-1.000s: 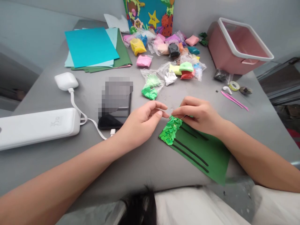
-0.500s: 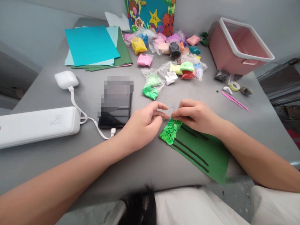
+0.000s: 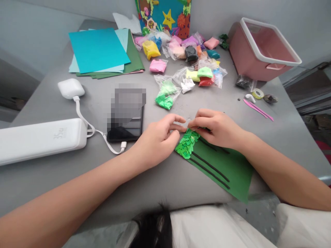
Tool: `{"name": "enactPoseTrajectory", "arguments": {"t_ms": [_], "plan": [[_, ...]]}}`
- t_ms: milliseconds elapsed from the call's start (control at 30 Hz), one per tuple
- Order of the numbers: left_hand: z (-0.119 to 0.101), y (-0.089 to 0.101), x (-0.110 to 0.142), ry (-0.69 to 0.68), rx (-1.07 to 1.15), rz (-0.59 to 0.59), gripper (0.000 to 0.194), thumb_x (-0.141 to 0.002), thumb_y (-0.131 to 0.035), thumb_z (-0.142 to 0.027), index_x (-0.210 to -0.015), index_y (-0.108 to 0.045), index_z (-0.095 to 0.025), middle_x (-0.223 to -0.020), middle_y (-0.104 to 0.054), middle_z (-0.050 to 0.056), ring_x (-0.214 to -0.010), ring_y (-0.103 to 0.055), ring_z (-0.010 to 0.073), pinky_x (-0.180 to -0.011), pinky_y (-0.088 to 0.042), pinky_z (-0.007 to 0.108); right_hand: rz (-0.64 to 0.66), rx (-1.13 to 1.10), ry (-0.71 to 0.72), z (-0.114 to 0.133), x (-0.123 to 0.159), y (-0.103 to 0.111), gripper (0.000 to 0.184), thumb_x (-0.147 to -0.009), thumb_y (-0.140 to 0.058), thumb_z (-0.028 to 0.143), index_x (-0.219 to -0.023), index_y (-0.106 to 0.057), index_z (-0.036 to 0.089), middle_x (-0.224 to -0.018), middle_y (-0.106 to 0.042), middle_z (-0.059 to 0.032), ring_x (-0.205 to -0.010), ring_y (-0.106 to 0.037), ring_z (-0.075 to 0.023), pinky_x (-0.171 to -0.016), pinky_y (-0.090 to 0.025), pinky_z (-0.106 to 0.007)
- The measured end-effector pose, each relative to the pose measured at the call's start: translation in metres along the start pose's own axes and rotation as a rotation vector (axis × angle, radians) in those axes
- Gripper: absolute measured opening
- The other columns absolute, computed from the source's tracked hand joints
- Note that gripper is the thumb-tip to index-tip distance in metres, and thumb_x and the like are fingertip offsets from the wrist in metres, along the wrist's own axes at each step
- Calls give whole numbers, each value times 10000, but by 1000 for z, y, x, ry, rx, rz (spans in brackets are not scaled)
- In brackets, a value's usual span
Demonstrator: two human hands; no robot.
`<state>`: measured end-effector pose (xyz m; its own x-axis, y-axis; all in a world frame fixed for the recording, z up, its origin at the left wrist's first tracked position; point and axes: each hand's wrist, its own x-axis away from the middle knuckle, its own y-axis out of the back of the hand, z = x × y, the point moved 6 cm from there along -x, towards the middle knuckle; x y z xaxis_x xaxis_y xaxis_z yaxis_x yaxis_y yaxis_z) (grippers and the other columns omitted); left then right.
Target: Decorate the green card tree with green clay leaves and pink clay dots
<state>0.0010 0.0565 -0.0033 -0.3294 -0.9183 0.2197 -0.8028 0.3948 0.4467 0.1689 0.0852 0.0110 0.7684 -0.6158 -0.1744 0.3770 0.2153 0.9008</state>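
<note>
A green sheet of card (image 3: 227,168) lies at a slant near the table's front edge. Dark clay strips (image 3: 210,167) run along it, and small bright green clay leaves (image 3: 186,144) overlap at its far left corner. Over the upper edge of these leaves, my right hand (image 3: 216,125) is closed in a pinch on a thin needle-like tool (image 3: 198,129), mostly hidden by the fingers. My left hand (image 3: 165,136) is beside the leaves, fingers apart and slightly bent, its fingertips close to the right hand's. Nothing shows in the left hand.
Bags of coloured clay (image 3: 191,53) spread across the back. A pink bin (image 3: 248,55) stands at back right, near pink tools (image 3: 258,110) and tape (image 3: 258,93). At left are a phone (image 3: 126,120), a power bank (image 3: 41,139), a cable and coloured sheets (image 3: 99,50).
The whole view has shifted slightly. Both hands stay at the leaf-covered corner, with only a tiny movement of the right fingers.
</note>
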Motion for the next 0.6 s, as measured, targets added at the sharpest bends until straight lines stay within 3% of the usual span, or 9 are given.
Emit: {"name": "enactPoseTrajectory", "arguments": {"t_ms": [267,333,500,600], "plan": [[-1,0,1,-30,-18,-25,327,-906,-490,-227,-1214,-601,-212,-1168,-802,52,-693,-714,170,-596,-461,289,0,-9,16,-1,1,0,271,-931,-497,94,-1050,-717,198,-908,-629,-51,-779,-610,-151,-686,-451,-265],[-2,-1,2,-47,-18,-16,337,-909,-488,-219,-1224,-606,-210,-1182,-799,49,-753,-739,182,-656,-506,298,-11,-9,20,-1,1,1,284,-926,-494,93,-1065,-720,196,-905,-631,-53,-779,-613,-155,-685,-455,-269],[-5,-6,3,-126,-2,-5,351,-920,-477,-196,-1243,-615,-174,-1235,-777,69,-1158,-725,226,-991,-543,346,-53,-9,15,-1,3,5,286,-912,-518,101,-1099,-717,185,-902,-642,-58,-790,-612,-167,-691,-465,-279],[-6,-8,4,-157,-29,-6,349,-928,-473,-204,-1235,-634,-169,-1253,-768,75,-1200,-711,226,-1052,-531,356,-74,-13,9,0,4,7,285,-902,-527,99,-1097,-714,188,-909,-647,-58,-792,-613,-165,-691,-467,-277]]}}
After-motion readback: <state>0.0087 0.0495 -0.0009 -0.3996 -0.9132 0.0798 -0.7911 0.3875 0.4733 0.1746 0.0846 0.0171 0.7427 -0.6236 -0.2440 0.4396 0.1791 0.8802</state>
